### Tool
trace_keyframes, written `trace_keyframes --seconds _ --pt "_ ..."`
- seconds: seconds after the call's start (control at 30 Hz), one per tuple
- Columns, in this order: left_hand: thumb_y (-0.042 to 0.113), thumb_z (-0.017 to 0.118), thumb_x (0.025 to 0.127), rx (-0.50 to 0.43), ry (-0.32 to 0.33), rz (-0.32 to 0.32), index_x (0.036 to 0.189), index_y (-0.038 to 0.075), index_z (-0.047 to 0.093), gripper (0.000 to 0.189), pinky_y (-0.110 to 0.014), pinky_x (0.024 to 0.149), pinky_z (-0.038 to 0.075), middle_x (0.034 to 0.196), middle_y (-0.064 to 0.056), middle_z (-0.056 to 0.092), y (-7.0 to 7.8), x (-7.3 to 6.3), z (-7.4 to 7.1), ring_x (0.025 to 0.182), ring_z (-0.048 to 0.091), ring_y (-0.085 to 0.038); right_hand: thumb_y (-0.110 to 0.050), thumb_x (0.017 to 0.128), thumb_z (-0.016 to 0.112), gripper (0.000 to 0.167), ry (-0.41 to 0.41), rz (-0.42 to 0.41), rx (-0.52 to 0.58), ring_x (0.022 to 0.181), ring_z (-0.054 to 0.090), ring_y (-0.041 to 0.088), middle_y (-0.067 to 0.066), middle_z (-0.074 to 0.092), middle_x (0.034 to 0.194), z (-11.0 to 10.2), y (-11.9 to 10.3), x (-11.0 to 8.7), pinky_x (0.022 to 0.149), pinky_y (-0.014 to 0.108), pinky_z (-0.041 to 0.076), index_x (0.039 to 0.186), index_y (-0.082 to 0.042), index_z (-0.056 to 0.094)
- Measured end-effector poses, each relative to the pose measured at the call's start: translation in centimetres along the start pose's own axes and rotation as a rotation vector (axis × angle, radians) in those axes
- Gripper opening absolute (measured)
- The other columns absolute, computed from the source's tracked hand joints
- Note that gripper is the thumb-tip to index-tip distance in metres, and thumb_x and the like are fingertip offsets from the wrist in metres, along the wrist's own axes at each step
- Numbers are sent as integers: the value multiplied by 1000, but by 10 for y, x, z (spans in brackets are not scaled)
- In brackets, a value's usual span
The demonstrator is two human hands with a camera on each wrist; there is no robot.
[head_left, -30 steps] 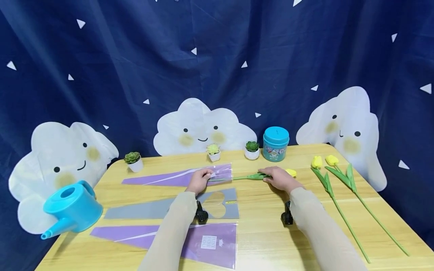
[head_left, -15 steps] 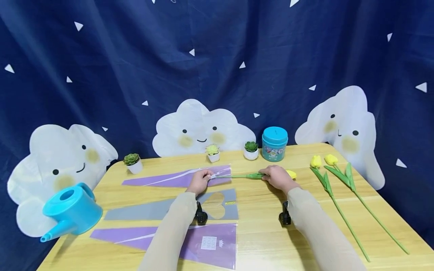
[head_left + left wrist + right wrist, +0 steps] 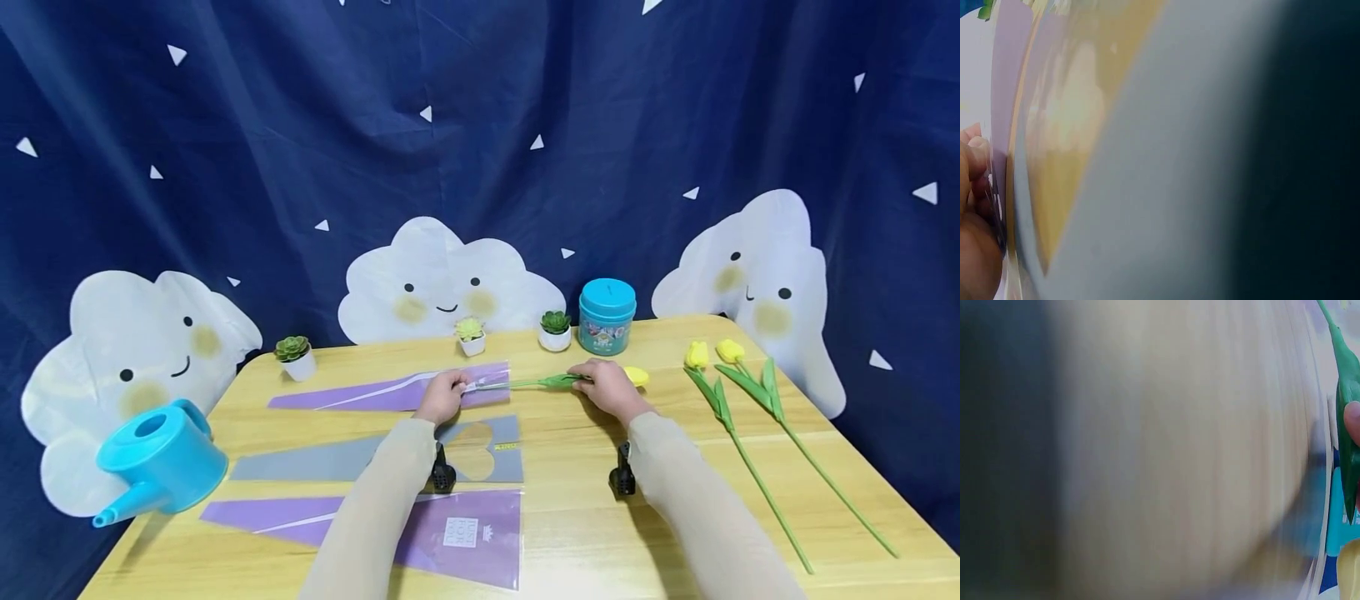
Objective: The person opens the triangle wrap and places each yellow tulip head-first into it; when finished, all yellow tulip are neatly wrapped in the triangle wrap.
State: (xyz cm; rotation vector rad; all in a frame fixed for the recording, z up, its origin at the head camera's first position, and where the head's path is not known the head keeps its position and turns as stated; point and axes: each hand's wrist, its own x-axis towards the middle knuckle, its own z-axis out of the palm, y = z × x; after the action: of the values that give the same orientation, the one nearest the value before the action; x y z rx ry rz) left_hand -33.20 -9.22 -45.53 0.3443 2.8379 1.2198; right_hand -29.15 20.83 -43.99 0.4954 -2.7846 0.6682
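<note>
At the far purple flower sleeve (image 3: 390, 395), my left hand (image 3: 441, 398) pinches the clear plastic near its wide right end. In the left wrist view the thumb and fingers (image 3: 977, 156) hold the film's edge. My right hand (image 3: 611, 390) grips an artificial yellow tulip by its green leaves (image 3: 557, 381). Its bloom (image 3: 637, 376) shows to the right of that hand, and the stem points left, overlapping the sleeve's wide end close to my left fingertips. The right wrist view catches a fingertip against the leaf (image 3: 1346, 369).
Nearer me lie a grey sleeve (image 3: 315, 458) and another purple sleeve (image 3: 480, 550). Two yellow tulips (image 3: 731, 421) lie at the right. A blue watering can (image 3: 168, 458) stands left. Potted succulents (image 3: 555, 333) and a teal lidded jar (image 3: 606, 321) line the back edge.
My right hand has moved slightly left with the tulip, and more of the bloom shows. The left hand stays at the sleeve's wide end.
</note>
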Motion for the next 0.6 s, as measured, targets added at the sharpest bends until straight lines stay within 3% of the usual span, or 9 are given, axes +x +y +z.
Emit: trace_keyframes --seconds 0.13,0.4,0.6 --pt "3 47 95 22 -7 2 93 7 64 17 -36 79 44 96 -7 62 0 0 0 85 52 -20 -8 84 66 23 1 11 22 93 61 29 12 67 98 4 -6 1 83 44 48 107 -4 68" --pt "5 48 95 57 -15 27 90 8 63 16 -33 70 42 83 -5 59 6 -1 5 73 49 -19 -9 85 65 23 -10 8 70 92 60 28 10 65 97 14 -26 9 83 42 47 107 -5 68" --pt "6 48 95 67 5 59 95 10 65 18 -37 76 45 92 -6 64 10 -2 9 82 55 -20 -9 84 66 23 -29 10 84 91 60 27 9 65 96 24 -41 16 84 42 47 107 -6 69"
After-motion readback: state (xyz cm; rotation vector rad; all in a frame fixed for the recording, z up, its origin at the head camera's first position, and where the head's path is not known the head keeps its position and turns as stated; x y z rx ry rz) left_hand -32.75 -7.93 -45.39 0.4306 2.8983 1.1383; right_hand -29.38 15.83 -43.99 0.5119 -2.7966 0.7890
